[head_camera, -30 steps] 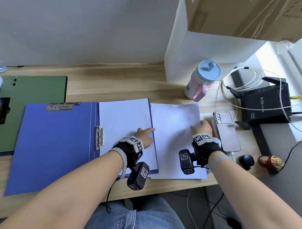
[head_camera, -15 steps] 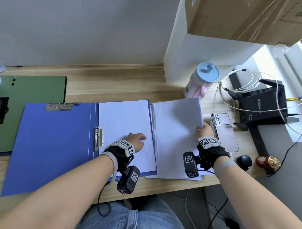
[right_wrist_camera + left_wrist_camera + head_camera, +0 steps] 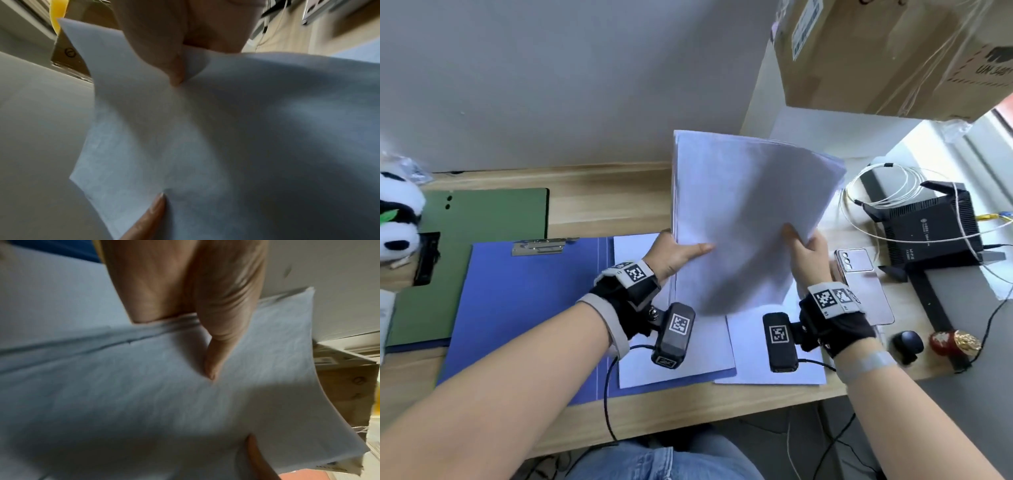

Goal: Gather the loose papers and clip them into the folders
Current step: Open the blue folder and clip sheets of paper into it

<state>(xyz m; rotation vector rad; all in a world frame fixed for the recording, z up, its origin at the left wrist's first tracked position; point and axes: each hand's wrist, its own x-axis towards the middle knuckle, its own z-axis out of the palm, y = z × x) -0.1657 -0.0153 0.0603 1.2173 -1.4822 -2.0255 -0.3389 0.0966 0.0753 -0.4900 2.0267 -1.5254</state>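
A stack of white papers [image 3: 743,212] stands lifted off the desk, tilted up toward the wall. My left hand [image 3: 678,251] pinches its left edge, thumb on the near face [image 3: 211,366]. My right hand [image 3: 806,250] pinches the right edge of the stack [image 3: 205,129], thumb on the front. Below lies an open blue folder [image 3: 524,308] with a metal clip [image 3: 539,246] at its top; a white sheet [image 3: 681,353] lies on its right half. Another sheet [image 3: 756,356] lies on the desk beside it.
A green folder [image 3: 482,219] lies under the blue one at the left, next to a panda plush [image 3: 397,219]. At the right are a phone [image 3: 863,284], a black router [image 3: 931,229] with white cable, a black earbud case [image 3: 907,342] and a cardboard box [image 3: 887,51] overhead.
The right hand lifted the paper stack from the desk, and the left hand left the folder's sheet and took the stack's left edge. The stack now stands raised, hiding the bottle.
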